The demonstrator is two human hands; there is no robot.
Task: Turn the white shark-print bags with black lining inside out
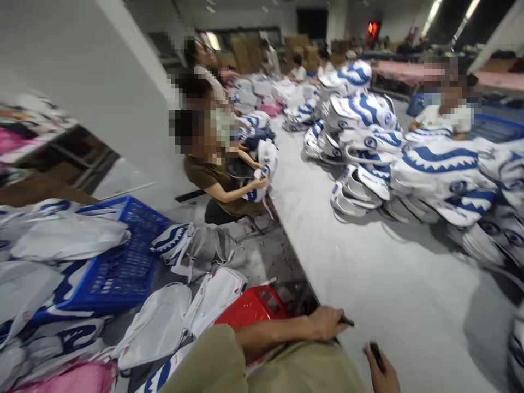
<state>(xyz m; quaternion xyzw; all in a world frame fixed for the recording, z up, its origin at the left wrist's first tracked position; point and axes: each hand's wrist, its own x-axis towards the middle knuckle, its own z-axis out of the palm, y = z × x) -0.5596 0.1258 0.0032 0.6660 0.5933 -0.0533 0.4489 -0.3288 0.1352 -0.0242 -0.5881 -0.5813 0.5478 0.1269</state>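
Observation:
My left hand [325, 322] rests on the near edge of a long grey table [409, 295], its fingers closed around a small dark object [347, 322] that pokes out to the right. At the bottom edge of the view my right hand [382, 371] pinches another small dark piece [375, 355] between fingers and thumb. What these dark pieces are is too blurred to tell. White bags with blue shark-tooth print [438, 174] are piled on the far side of the table, well away from both hands.
A blue plastic crate [123, 262] and loose white-and-blue bags [65, 240] lie on the floor to my left, with a red stool [251, 308] by my knee. A seated person [216, 174] handles a bag at the table's left edge; other people sit farther back.

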